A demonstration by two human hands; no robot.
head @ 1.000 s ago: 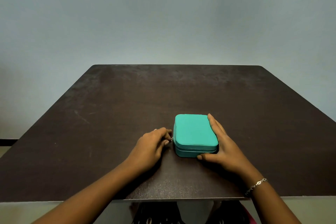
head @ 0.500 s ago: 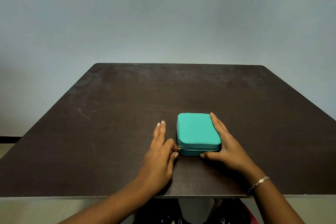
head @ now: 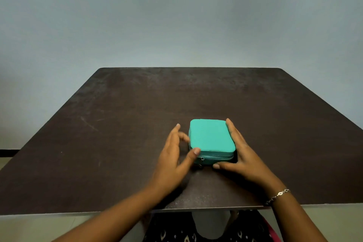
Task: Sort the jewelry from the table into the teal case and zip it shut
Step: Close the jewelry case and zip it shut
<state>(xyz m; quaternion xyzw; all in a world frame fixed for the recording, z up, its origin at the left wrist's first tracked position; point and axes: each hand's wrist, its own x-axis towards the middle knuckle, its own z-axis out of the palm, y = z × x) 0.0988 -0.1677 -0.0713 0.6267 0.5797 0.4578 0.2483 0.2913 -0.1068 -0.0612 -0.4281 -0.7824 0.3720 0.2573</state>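
Zipper pull (head: 201,160) hung at the near left corner of the teal case (head: 211,136), which lay closed and flat on the bench (head: 137,114), toward its front edge. We noted the left hand (head: 172,155) apart, fingers spread and holding nothing, with the thumb tip at that corner; we could not tell whether it touched. The right hand (head: 241,155) lay with straight fingers against the case's right side and thumb along its near side, bracing rather than gripping.

We judged the zip run home along the near side; the far side was hidden from us. We saw two risks: the left thumb could catch the pull and drag the track open, and an early release by the right hand could let the case slide on the smooth bench.

Count: one case, one pull, two hands, one bracelet (head: 278,195), worn on the right wrist.
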